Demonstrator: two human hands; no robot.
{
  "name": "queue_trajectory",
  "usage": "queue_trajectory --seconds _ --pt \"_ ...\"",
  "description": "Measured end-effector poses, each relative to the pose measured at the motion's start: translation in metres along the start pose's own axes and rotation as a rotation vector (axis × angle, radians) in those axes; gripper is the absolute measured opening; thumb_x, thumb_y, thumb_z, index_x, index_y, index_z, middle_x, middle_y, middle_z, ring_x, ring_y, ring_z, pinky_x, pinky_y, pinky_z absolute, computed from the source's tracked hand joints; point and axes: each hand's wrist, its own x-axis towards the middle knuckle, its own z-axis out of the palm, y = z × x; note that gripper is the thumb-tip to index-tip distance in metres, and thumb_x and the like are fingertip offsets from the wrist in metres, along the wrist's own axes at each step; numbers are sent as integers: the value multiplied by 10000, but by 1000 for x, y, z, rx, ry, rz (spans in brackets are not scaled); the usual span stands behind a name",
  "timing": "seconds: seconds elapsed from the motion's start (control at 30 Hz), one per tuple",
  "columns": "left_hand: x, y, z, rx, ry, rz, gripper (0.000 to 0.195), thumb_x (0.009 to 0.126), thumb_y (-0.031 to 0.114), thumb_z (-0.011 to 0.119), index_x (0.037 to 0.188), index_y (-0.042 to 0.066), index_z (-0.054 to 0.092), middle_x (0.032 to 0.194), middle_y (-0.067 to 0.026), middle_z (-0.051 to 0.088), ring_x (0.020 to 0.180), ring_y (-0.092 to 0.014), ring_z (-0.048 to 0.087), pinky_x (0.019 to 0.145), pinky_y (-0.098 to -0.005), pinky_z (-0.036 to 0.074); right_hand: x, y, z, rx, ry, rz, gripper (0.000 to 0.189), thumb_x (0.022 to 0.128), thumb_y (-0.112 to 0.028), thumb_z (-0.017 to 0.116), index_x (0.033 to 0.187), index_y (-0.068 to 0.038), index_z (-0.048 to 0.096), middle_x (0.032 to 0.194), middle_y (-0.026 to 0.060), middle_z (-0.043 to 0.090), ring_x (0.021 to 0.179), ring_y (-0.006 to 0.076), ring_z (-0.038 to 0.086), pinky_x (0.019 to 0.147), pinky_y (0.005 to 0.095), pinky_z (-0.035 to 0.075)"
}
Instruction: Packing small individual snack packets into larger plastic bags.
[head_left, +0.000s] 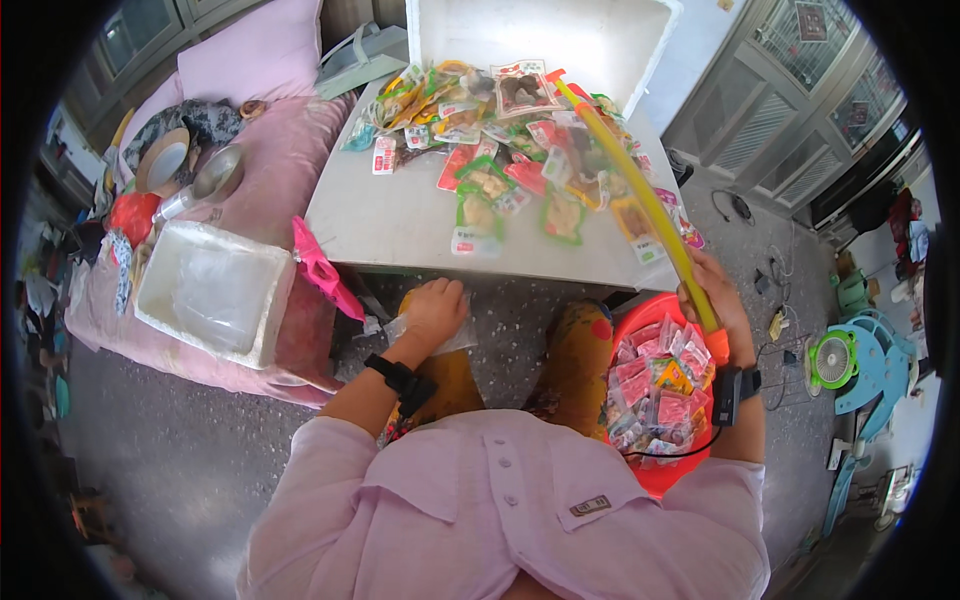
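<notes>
My right hand (724, 296) grips a long yellow stick (637, 176) with orange ends, near its lower end. The stick slants up and left across the grey-white table (375, 225). Its far tip reaches the heap of sealed food packets (517, 142), beside a packet with dark contents (523, 90). Closer to me lie green-edged packets (562, 215) with pale contents. My left hand (439, 311) rests over my knee, fingers curled together. Clear plastic film (459, 334) shows around it; whether the fingers hold it is hidden.
A red basin (660, 484) full of small packets (667, 390) stands by my right leg. An upright white foam box (540, 34) backs the heap. On the pink-covered seat to the left sit another foam box (214, 289) and metal bowls (217, 172). A pink bag (326, 270) hangs at the table's left edge.
</notes>
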Motion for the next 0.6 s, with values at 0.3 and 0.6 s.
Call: queue_trajectory --seconds 0.3,0.6 --pt "2 4 -1 -1 40 34 96 628 117 526 621 67 444 600 -92 466 594 -266 500 523 -376 404 -40 17 14 -7 131 77 383 813 -185 429 1170 -84 334 627 68 488 433 110 433 400 204 358" --pt "6 3 -6 26 6 -14 112 670 168 505 633 71 464 619 -97 495 611 -267 516 543 -386 413 -15 33 34 -242 168 -174 407 815 -122 425 1202 -101 300 645 29 487 468 78 444 418 195 378"
